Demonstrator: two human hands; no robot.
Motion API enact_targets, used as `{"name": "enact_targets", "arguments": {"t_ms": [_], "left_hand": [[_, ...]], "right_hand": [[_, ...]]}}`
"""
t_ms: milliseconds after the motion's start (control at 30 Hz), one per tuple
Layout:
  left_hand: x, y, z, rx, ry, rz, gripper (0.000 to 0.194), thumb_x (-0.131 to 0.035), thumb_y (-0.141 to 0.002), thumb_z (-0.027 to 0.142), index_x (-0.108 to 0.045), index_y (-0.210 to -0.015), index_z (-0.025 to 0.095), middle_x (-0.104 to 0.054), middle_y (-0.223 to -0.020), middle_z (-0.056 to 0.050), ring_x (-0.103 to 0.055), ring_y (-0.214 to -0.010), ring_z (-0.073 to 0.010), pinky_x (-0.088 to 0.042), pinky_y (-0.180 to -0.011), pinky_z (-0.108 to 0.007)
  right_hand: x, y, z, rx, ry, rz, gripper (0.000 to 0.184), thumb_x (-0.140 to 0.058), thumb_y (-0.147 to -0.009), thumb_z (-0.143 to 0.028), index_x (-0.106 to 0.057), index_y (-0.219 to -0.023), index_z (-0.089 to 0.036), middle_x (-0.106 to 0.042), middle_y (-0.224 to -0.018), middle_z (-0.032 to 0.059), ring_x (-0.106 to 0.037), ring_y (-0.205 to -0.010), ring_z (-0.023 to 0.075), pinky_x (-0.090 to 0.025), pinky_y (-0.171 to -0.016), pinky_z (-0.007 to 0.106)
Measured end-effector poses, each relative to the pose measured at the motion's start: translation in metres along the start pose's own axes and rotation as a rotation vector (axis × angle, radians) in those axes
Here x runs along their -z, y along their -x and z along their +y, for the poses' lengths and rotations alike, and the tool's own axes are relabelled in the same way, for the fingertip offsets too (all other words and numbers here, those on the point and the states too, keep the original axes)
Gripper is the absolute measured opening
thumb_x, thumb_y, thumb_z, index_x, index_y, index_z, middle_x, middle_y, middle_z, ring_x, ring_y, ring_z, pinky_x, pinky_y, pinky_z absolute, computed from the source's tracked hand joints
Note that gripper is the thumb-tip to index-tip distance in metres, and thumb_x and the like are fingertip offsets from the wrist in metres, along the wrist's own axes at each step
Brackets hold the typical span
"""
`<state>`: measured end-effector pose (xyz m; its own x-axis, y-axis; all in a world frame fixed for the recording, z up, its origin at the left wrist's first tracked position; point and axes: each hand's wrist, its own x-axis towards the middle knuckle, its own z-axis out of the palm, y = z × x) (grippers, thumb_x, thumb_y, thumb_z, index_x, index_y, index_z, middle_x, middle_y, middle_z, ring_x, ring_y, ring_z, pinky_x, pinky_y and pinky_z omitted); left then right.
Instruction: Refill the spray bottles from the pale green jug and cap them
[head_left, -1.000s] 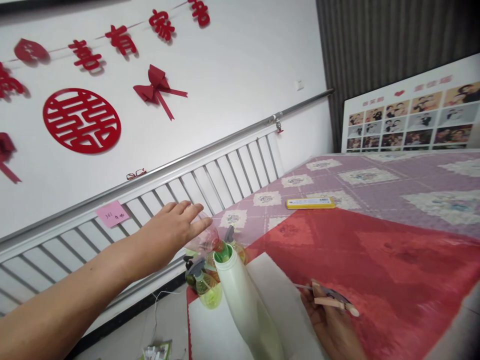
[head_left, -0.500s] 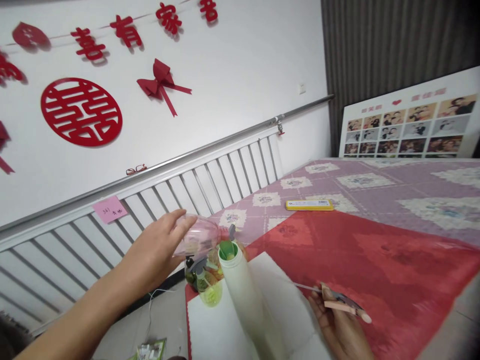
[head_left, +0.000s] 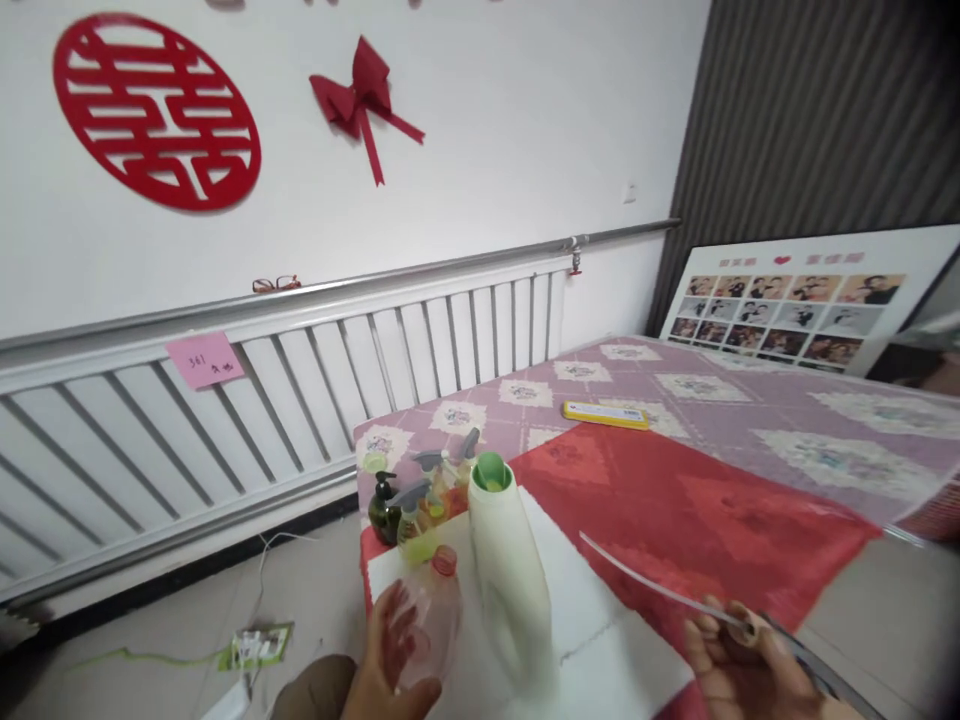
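My left hand is wrapped round a clear pinkish bottle with an uncapped red neck, upright at the left of a large pale jug. The jug stands on white paper and has a green-lined open mouth. At the lower right, my right hand grips a spray head, largely hidden by the fingers. Its long thin tube points left over the red sheet. Behind the pinkish bottle stand several small bottles, among them a dark green pump bottle and a yellow-green spray bottle.
White paper lies on a red sheet over the flowered tablecloth. A yellow flat case rests farther back. A white radiator runs along the wall. On the floor lie a cable and a green packet.
The pinkish bottle went from lying sideways above the small bottles to upright and lower, left of the jug. My right hand moved right and down with the spray head. The view tilted down.
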<state>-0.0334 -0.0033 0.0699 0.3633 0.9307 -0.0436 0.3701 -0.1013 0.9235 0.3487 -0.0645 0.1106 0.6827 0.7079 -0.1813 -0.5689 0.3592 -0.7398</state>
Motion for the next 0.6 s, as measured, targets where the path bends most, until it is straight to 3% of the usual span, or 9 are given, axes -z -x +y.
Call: {"name": "enact_targets", "arguments": {"t_ms": [67,167,300,467,600], "left_hand": [[-0.012,0.008,0.005,0.085,0.129,0.067,0.139,-0.082,-0.042,0.048,0.005,-0.151,0.041,-0.032,-0.156,-0.007,-0.024,-0.145,-0.0438,-0.032,-0.115,-0.051],[-0.014,0.022,0.021,0.023,0.3,0.102,0.121,-0.078,-0.056,0.055,-0.008,-0.152,0.032,-0.037,-0.152,-0.012,-0.027,-0.145,-0.0382,-0.028,-0.119,-0.052],[-0.003,0.035,0.025,-0.036,0.355,0.106,0.108,-0.08,-0.061,0.049,-0.022,-0.149,0.026,-0.034,-0.151,-0.014,-0.029,-0.144,-0.0361,-0.031,-0.117,-0.05],[0.009,0.043,0.013,-0.051,0.323,0.089,0.101,-0.078,-0.062,0.028,-0.023,-0.147,0.03,-0.032,-0.153,-0.011,-0.028,-0.145,-0.0336,-0.027,-0.119,-0.049],[0.018,0.051,0.018,-0.036,0.303,0.077,0.105,-0.076,-0.056,0.018,-0.023,-0.145,0.034,-0.029,-0.155,-0.009,-0.027,-0.145,-0.0356,-0.029,-0.118,-0.048]], "right_hand": [[-0.022,0.026,-0.016,0.015,0.028,-0.019,0.02,-0.081,-0.067,-0.047,-0.072,-0.079,-0.033,-0.075,-0.085,0.0,-0.07,-0.081,0.0192,-0.061,-0.079,0.034],[-0.062,0.059,-0.03,0.054,0.105,-0.113,0.028,-0.083,-0.064,-0.046,-0.073,-0.085,-0.031,-0.073,-0.1,0.001,-0.067,-0.095,0.0209,-0.06,-0.08,0.032],[-0.105,0.077,-0.038,0.112,0.188,-0.205,0.043,-0.089,-0.047,-0.053,-0.072,-0.079,-0.03,-0.07,-0.082,0.0019,-0.067,-0.083,0.0224,-0.059,-0.069,0.034],[-0.137,0.093,-0.04,0.192,0.279,-0.293,0.05,-0.091,-0.045,-0.052,-0.072,-0.084,-0.027,-0.069,-0.075,0.0035,-0.067,-0.076,0.024,-0.056,-0.067,0.036],[-0.15,0.104,-0.034,0.136,0.363,-0.323,0.05,-0.092,-0.038,-0.046,-0.071,-0.077,-0.025,-0.069,-0.07,0.0034,-0.065,-0.069,0.0242,-0.055,-0.064,0.038]]}}
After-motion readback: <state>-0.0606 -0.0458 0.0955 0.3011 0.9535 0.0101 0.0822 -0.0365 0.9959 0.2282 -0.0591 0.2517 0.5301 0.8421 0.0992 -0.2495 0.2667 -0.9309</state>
